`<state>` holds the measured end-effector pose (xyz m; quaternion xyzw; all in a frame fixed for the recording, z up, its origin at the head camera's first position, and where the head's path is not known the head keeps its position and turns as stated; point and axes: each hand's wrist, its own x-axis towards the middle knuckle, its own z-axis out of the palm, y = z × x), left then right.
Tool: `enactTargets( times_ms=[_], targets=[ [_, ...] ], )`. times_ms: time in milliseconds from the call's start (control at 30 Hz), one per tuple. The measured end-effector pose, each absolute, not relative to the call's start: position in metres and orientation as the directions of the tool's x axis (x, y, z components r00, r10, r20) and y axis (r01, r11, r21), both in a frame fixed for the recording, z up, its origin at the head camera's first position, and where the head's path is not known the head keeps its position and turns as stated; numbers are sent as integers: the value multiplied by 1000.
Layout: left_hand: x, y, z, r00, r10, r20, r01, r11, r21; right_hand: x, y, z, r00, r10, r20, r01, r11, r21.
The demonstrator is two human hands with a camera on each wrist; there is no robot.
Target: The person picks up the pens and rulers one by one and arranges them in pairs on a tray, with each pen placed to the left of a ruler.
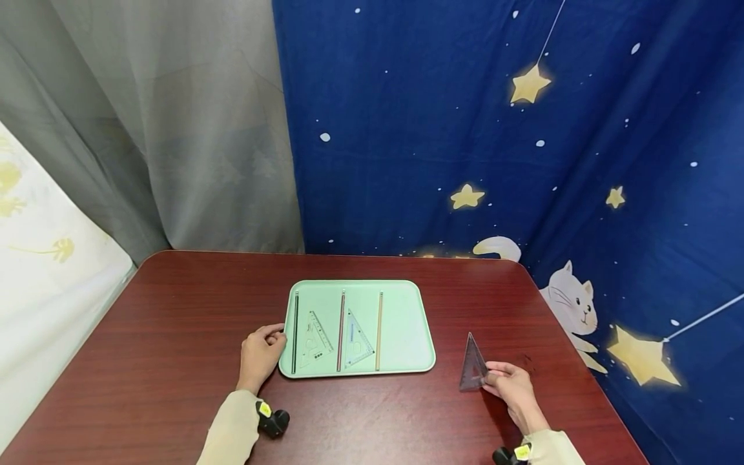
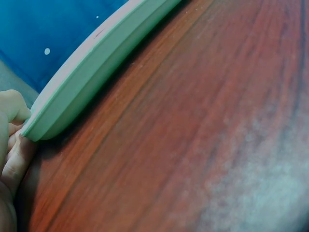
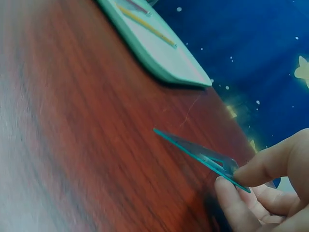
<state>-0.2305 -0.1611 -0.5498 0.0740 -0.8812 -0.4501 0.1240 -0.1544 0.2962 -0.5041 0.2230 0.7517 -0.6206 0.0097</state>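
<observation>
Left wrist view: left hand (image 2: 12, 145) cut off by the left edge, only fingertips showing against the tray (image 2: 91, 72) corner; tray contents hidden behind its rim. Right wrist view: near tabletop (image 3: 53, 145) blurred; right hand (image 3: 263, 186) cropped at the lower right corner. Head view: markings on the set squares (image 1: 316, 336) too small to read, possibly scale lines.

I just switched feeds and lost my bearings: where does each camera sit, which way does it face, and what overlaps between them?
Head: high, looking forward and down at the table; both forearms show, left hand, right hand.
Left wrist: low at the table, facing the green tray edge; fingertips show.
Right wrist: low, facing the triangle ruler pinched in fingers.
Shared: the tray appears in all three.
</observation>
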Motion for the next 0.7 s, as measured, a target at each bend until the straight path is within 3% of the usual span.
enactTargets(
  times_ms=[367,700],
  targets=[
    [-230,-161,-550,-958,-245,151,-22,587,809,-154,288,-499,-907,261,-330,340,-6,-940],
    [-230,-161,-549,-958,-244,152,-20,583,812,-158,282,-492,-917,238,-319,324,-20,-946]
  ],
)
